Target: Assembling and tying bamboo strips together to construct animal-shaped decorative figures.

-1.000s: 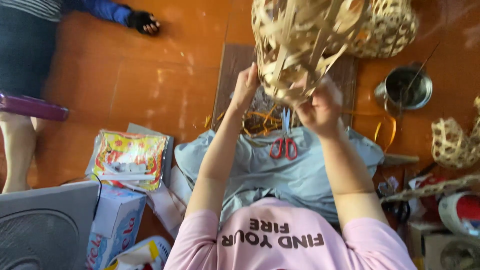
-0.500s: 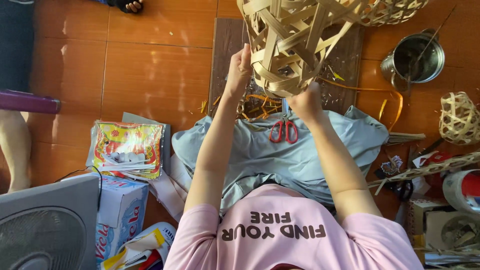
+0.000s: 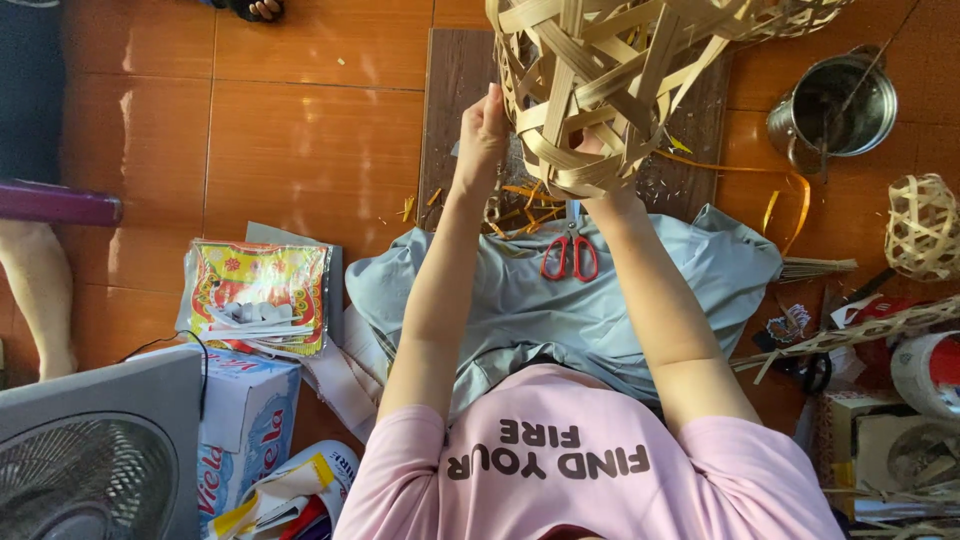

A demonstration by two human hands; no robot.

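I hold up a large open-weave ball of pale bamboo strips [image 3: 610, 70] over my lap. My left hand [image 3: 485, 125] grips its left edge, with the fingers closed on a strip. My right hand [image 3: 596, 162] is under the ball's lower rim and mostly hidden behind the weave, pressed against the strips. Red-handled scissors [image 3: 568, 258] lie on the grey cloth [image 3: 680, 300] across my lap, just below the ball. Loose orange strips lie on the dark board [image 3: 455, 110] beneath.
A metal pot [image 3: 835, 105] stands at the upper right, with a small woven ball [image 3: 922, 228] and a tape roll [image 3: 930, 370] below it. A colourful packet [image 3: 260, 290], a carton [image 3: 240, 420] and a fan [image 3: 90, 460] are at left. Another person's leg [image 3: 40, 290] stands at the far left.
The woven ball has come closer and fills more of the top. My left hand shifted along its left edge, and my right hand slid further behind the weave.
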